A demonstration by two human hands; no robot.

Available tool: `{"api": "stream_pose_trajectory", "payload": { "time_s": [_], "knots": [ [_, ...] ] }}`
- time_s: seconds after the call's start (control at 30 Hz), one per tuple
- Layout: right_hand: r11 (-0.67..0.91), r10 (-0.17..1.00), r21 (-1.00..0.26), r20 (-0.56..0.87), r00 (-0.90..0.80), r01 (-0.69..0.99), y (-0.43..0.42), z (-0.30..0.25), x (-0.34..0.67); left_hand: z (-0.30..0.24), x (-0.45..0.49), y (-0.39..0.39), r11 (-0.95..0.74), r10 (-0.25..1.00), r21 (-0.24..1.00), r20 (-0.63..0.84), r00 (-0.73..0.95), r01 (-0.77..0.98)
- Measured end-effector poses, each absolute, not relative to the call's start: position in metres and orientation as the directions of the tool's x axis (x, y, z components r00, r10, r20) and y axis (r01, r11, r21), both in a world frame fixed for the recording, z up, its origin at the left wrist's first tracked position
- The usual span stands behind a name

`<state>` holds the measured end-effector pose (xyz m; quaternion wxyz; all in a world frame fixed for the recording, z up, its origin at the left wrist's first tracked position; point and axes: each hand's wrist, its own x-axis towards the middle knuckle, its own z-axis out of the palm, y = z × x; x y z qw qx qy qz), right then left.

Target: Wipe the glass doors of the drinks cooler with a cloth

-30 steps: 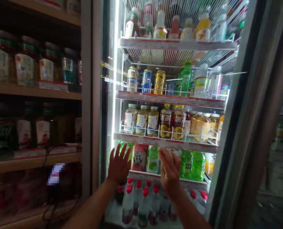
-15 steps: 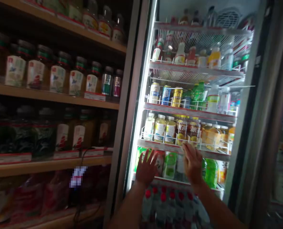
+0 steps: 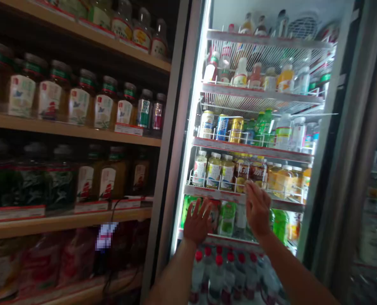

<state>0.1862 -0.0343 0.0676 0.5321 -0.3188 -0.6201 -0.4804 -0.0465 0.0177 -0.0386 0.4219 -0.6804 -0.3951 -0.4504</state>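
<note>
Both my hands reach into a lit drinks fridge (image 3: 188, 127). My left hand (image 3: 197, 221) is open with fingers spread, in front of the green and pink bottles (image 3: 227, 218) on the lower wire shelf. My right hand (image 3: 257, 207) is open too, fingers stretched upward, its tips at the red-edged shelf rail (image 3: 220, 195) under the yellow-labelled bottles (image 3: 214, 170). Neither hand holds anything.
Red-capped water bottles (image 3: 218, 271) stand on the fridge floor. Cans (image 3: 221, 127) and more bottles fill the upper shelves. The fridge door (image 3: 343, 148) stands open at right. Wooden shelves (image 3: 74, 131) with jars run along the left.
The view has swung right and upward, then nearly settled. Both hands have risen a little, the right one from the lower bottles toward the shelf rail above.
</note>
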Motion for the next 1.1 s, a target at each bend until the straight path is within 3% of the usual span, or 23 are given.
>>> {"api": "stream_pose_trajectory", "payload": {
  "time_s": [0.17, 0.23, 0.3, 0.4, 0.5, 0.67, 0.73, 0.87, 0.93, 1.0, 1.1],
  "knots": [
    [0.434, 0.092, 0.518, 0.789, -0.608, 0.737, -0.049, 0.016, 0.179, -0.036, -0.046, 0.016, -0.332, 0.193, -0.197, 0.943, 0.271, 0.923],
    [0.442, 0.121, 0.552, 0.744, -0.657, 0.707, -0.055, 0.009, 0.201, -0.035, -0.046, 0.015, -0.337, 0.21, -0.186, 0.94, 0.267, 0.923],
    [0.417, 0.109, 0.499, 0.802, -0.587, 0.76, -0.055, 0.017, 0.227, -0.035, -0.045, 0.015, -0.344, 0.224, -0.174, 0.939, 0.261, 0.923],
    [0.376, 0.007, 0.321, 0.937, -0.349, 0.869, -0.047, 0.038, 0.249, -0.034, -0.044, 0.016, -0.354, 0.23, -0.149, 0.943, 0.24, 0.923],
    [0.377, -0.048, 0.217, 0.975, -0.215, 0.9, -0.039, 0.039, 0.236, -0.033, -0.044, 0.016, -0.352, 0.22, -0.146, 0.947, 0.234, 0.924],
    [0.421, 0.115, 0.457, 0.83, -0.546, 0.784, -0.049, 0.014, 0.215, -0.033, -0.044, 0.017, -0.335, 0.198, -0.157, 0.952, 0.232, 0.929],
    [0.397, 0.129, 0.466, 0.825, -0.55, 0.791, -0.055, 0.018, 0.231, -0.033, -0.044, 0.018, -0.318, 0.183, -0.169, 0.955, 0.235, 0.933],
    [0.278, -0.003, 0.205, 0.977, -0.212, 0.938, -0.057, 0.04, 0.279, -0.031, -0.044, 0.017, -0.301, 0.109, -0.224, 0.958, 0.267, 0.927],
    [0.249, -0.073, 0.144, 0.989, -0.13, 0.958, -0.056, 0.036, 0.291, -0.029, -0.044, 0.015, -0.299, 0.074, -0.245, 0.958, 0.279, 0.922],
    [0.256, -0.045, 0.269, 0.963, -0.266, 0.928, -0.058, 0.019, 0.291, -0.027, -0.043, 0.014, -0.3, 0.048, -0.257, 0.958, 0.284, 0.919],
    [0.343, 0.038, 0.532, 0.816, -0.577, 0.774, -0.062, -0.007, 0.284, -0.026, -0.043, 0.012, -0.303, 0.034, -0.258, 0.959, 0.281, 0.917]
  ]
}}
